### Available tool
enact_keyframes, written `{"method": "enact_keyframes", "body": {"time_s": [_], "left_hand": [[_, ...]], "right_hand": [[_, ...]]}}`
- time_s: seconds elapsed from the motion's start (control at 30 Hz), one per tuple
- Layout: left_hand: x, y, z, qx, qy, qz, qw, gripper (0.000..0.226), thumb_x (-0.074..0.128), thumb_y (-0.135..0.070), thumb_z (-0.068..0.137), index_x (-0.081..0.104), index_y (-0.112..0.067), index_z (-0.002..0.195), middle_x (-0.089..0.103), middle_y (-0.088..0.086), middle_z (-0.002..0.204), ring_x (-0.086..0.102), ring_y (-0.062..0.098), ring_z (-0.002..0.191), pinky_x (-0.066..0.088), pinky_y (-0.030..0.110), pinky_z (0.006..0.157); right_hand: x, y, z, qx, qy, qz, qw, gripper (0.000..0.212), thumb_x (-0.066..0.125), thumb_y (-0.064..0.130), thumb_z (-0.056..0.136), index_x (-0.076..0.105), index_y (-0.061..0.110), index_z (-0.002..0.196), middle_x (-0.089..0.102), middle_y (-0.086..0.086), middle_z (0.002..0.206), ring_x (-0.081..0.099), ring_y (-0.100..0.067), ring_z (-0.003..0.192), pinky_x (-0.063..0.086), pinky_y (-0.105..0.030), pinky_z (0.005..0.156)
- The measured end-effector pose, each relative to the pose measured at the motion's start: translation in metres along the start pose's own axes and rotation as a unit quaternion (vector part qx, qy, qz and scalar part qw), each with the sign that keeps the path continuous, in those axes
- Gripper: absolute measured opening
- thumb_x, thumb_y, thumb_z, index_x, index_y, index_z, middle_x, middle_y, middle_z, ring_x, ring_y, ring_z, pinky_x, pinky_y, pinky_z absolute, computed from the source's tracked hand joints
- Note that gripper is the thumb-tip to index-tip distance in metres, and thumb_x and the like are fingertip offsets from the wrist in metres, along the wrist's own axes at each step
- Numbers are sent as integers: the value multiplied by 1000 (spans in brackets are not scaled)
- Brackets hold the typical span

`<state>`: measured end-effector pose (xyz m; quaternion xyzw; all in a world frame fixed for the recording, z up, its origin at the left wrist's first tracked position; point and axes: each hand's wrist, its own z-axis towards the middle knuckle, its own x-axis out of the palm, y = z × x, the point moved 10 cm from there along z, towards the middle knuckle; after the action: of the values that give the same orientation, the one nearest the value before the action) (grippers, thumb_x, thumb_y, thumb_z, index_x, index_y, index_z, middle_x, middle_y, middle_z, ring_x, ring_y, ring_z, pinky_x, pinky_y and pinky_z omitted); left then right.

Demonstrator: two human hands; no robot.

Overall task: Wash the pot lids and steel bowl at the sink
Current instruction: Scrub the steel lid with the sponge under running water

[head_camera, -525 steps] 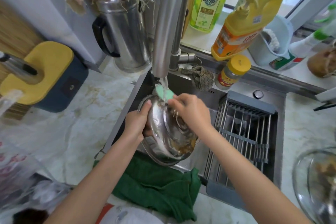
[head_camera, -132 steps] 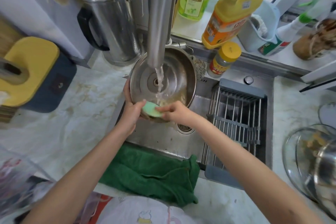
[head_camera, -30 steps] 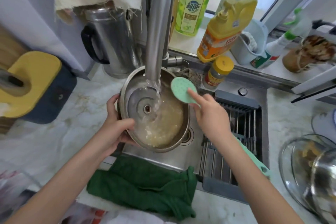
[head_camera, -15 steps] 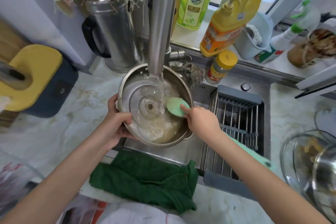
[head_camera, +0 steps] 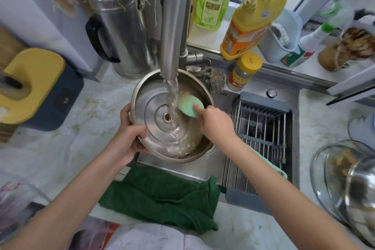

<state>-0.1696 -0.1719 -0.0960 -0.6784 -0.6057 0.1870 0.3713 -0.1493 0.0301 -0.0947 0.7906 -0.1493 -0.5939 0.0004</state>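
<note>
Head view: your left hand (head_camera: pixel 130 141) gripped the lid (head_camera: pixel 150 105) at its near-left rim, with the thumb hooked over the edge onto the inner face and the fingers beneath. You held the lid underside up over the sink (head_camera: pixel 182 170), and cloudy water had pooled in its near-right side. Your right hand (head_camera: pixel 215 126) pinched a green sponge (head_camera: pixel 187 105), its fingertips pressing the sponge against the far-right part of the lid's inner face. The tap (head_camera: pixel 174 26) stood just beyond both hands. Its water (head_camera: pixel 172 95) fell onto the lid just left of the sponge, between your two hands. Right of your right hand, the rack (head_camera: pixel 263 128) sat across the sink. Between your forearms, nearer you than both hands, a green towel (head_camera: pixel 162 195) hung over the sink's front edge onto the desk (head_camera: pixel 81 138). Well to the right of your right hand, a glass lid (head_camera: pixel 324 168) lay on the desk with a steel vessel (head_camera: pixel 361 191) against it, too blurred to tell more. Beyond your left hand stood a kettle (head_camera: pixel 121 32).
</note>
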Motion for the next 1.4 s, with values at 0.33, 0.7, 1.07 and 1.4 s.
{"method": "enact_keyframes", "body": {"time_s": [0.33, 0.7, 1.07, 1.4], "left_hand": [[-2, -9, -1, 33, -4, -10, 999, 82, 42, -4, 50, 36, -37, 124, 50, 0, 104, 58, 24, 78, 50, 33, 37], [-5, -8, -3, 34, -8, -16, 999, 79, 43, -3, 50, 39, -38, 121, 54, 2, 103, 60, 25, 76, 54, 37, 45], [-3, 7, -5, 12, -24, -73, 997, 54, 45, 2, 66, 44, -31, 108, 56, 5, 90, 61, 21, 59, 50, 33, 37], [-5, 12, -8, 9, -31, -63, 998, 68, 45, -2, 54, 43, -31, 115, 56, 4, 92, 61, 21, 63, 50, 32, 38]], "right_hand": [[0, 4, 4, 10, -25, 26, 999, 49, 39, 19, 99, 38, 32, 146, 59, -11, 108, 59, -36, 96, 36, -34, 65], [8, 41, -11, -74, -59, 180, 979, 43, 48, 22, 96, 50, 33, 138, 61, -4, 94, 60, -31, 84, 48, -37, 63], [4, 43, -8, -106, -52, 123, 985, 40, 48, 28, 97, 52, 40, 135, 62, -1, 95, 61, -30, 87, 42, -36, 65], [-18, 19, 3, -94, -64, -13, 993, 44, 44, 29, 98, 44, 44, 139, 59, 3, 99, 62, -25, 90, 35, -29, 59]]}}
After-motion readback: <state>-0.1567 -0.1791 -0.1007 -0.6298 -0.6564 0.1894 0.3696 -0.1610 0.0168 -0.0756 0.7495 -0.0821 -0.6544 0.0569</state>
